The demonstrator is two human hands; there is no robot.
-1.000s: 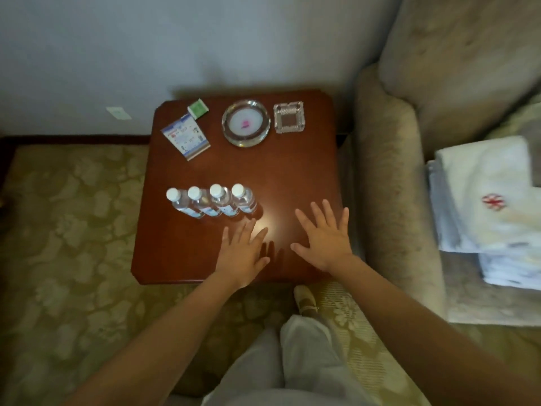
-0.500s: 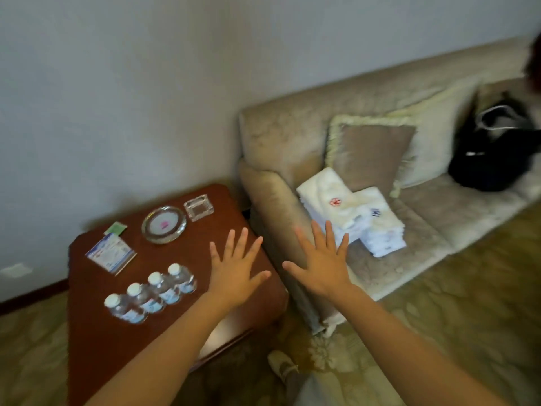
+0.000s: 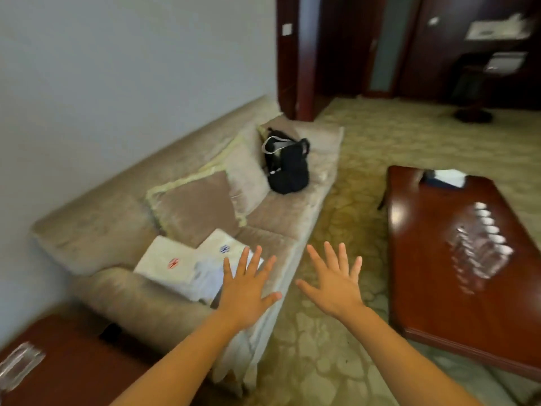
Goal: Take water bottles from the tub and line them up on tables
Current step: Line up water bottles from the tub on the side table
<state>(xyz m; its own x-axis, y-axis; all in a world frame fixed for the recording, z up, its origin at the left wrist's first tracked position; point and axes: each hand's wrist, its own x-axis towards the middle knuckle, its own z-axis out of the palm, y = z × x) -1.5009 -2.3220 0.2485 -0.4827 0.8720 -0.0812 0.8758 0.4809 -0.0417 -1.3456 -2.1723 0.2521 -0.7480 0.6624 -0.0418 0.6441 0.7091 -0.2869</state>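
Left hand (image 3: 246, 291) spread, empty, over sofa (image 3: 281, 221) edge | right hand (image 3: 333, 285) spread, empty, right of sofa | blurred bottles (image 3: 480, 253), 1 row on table (image 3: 433, 288) right of sofa, likely already placed

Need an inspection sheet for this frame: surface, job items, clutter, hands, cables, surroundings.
Surface: glossy dark wood coffee table at right; corner of a side table at lower left.
Job's things: row of water bottles on the coffee table, blurred, count unclear; tub not in view.
Clutter: pale box at the coffee table's far end; clear glass piece on the side table; folded towels and black bag on the sofa.
Grippers: left hand and right hand open, fingers spread, holding nothing.
Cables: nothing seen.
Surroundings: patterned carpet, plain wall, dark wood doorway.
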